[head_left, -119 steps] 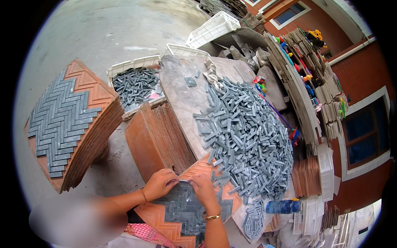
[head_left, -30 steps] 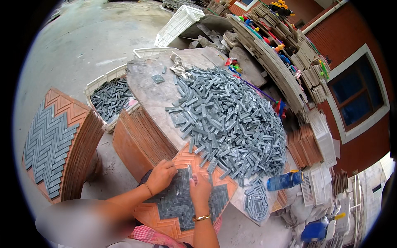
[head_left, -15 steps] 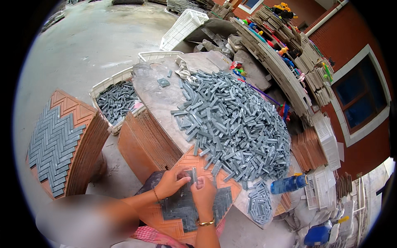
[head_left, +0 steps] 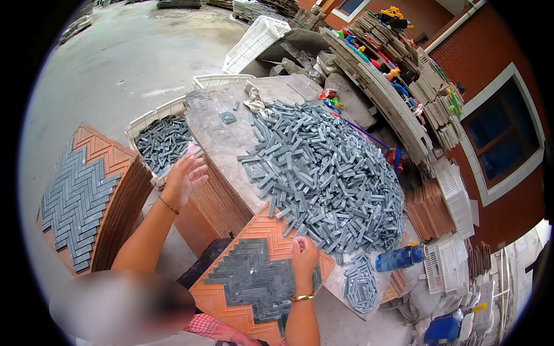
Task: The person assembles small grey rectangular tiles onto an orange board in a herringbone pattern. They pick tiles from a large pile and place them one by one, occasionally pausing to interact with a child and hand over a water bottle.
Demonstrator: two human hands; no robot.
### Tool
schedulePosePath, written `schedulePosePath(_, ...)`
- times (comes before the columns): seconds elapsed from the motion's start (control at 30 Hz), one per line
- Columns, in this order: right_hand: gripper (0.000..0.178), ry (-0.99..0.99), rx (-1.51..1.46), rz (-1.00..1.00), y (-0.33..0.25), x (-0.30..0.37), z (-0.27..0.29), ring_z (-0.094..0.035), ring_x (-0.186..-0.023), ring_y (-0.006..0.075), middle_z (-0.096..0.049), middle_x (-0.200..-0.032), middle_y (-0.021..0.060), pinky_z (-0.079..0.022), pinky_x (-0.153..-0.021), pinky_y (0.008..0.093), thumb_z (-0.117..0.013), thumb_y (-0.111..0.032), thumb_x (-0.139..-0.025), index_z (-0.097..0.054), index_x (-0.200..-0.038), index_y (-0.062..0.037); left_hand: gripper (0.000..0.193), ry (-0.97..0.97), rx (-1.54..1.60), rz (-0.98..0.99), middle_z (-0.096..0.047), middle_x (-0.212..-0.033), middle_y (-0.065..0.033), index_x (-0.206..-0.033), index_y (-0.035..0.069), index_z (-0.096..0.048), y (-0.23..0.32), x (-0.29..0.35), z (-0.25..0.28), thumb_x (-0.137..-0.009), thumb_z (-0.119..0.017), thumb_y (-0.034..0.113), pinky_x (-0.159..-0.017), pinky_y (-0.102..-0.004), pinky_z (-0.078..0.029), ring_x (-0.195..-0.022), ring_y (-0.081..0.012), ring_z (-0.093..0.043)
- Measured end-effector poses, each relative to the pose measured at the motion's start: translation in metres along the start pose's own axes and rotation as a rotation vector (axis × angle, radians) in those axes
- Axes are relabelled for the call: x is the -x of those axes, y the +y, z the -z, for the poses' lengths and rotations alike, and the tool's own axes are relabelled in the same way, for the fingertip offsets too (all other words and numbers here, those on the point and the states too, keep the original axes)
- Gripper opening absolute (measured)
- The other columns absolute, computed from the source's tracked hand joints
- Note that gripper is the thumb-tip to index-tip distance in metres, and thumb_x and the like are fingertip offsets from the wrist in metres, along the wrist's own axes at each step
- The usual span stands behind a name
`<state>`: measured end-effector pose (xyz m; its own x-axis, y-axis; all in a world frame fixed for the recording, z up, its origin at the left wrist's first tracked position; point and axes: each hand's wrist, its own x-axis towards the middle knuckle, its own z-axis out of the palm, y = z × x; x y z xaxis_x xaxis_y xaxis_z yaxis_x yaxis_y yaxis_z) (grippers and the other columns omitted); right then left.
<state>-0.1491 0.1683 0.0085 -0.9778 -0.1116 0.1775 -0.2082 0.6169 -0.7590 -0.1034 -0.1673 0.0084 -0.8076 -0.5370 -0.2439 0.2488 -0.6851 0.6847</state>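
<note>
My left hand is raised beside the white crate of loose grey stone strips, its fingers spread and nothing visible in them. Under my right hand lies an orange grooved board, tilted towards me and partly filled with dark grey strips in a herringbone pattern. The right hand's fingers are curled together; whatever they may hold is hidden. Just beyond that hand a large heap of grey stone strips spreads over the worktable.
Orange boards stand stacked left of the worktable. Farther left, another stack carries a herringbone-filled board on top. A blue bottle lies on the right, by a small pile of strips. White crates stand beyond.
My left hand has left the right one and swung up and left towards the crate, opening. The strip held between both hands is out of sight. My right hand has shifted slightly right and up.
</note>
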Motion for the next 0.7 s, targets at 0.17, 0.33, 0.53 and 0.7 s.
schedulePosePath(0.17,0.027,0.028,0.11,-0.053,0.003,-0.022,-0.033,-0.062,-0.066,0.014,-0.064,-0.076,0.008,-0.048,-0.059,0.026,-0.068,-0.008,-0.076,-0.056,-0.095,0.0057,0.028,-0.146,-0.235,0.139,-0.059,-0.102,-0.0092,-0.112,0.0,-0.052,-0.057,0.066,-0.01,-0.088,-0.055,0.014,-0.071,-0.0257,-0.049,-0.081,-0.0121,-0.058)
schedulePosePath(0.33,0.028,-0.008,-0.471,-0.283,0.023,-0.006,-0.017,-0.06,-0.068,0.0123,-0.062,-0.08,0.0075,-0.046,-0.059,0.0223,-0.065,-0.006,-0.078,-0.054,-0.1,0.0064,0.018,-0.153,-0.228,0.171,-0.061,-0.092,-0.0072,-0.102,0.001,-0.055,-0.078,0.103,0.01,-0.087,-0.055,0.009,-0.069,-0.0219,-0.047,-0.076,-0.0091,-0.056)
schedulePosePath(0.53,0.02,-0.164,-0.519,-0.356,0.018,0.016,-0.007,-0.058,-0.067,0.0108,-0.062,-0.08,0.0061,-0.045,-0.057,0.0208,-0.06,-0.005,-0.081,-0.057,-0.1,0.0036,0.015,-0.27,-0.376,0.123,-0.06,-0.087,-0.0034,-0.099,-0.002,-0.057,-0.09,0.115,0.0,-0.086,-0.054,0.004,-0.07,-0.0222,-0.046,-0.075,-0.0076,-0.054)
schedulePosePath(0.7,0.016,-0.181,0.032,0.014,-0.001,0.027,-0.018,-0.062,-0.066,0.0166,-0.064,-0.074,0.0093,-0.048,-0.06,0.0283,-0.06,-0.006,-0.08,-0.061,-0.095,-0.0001,0.011,-0.41,-0.815,-0.223,-0.062,-0.083,-0.0067,-0.09,-0.001,-0.063,-0.095,0.126,-0.023,-0.082,-0.057,0.004,-0.065,-0.0249,-0.048,-0.072,-0.0122,-0.058)
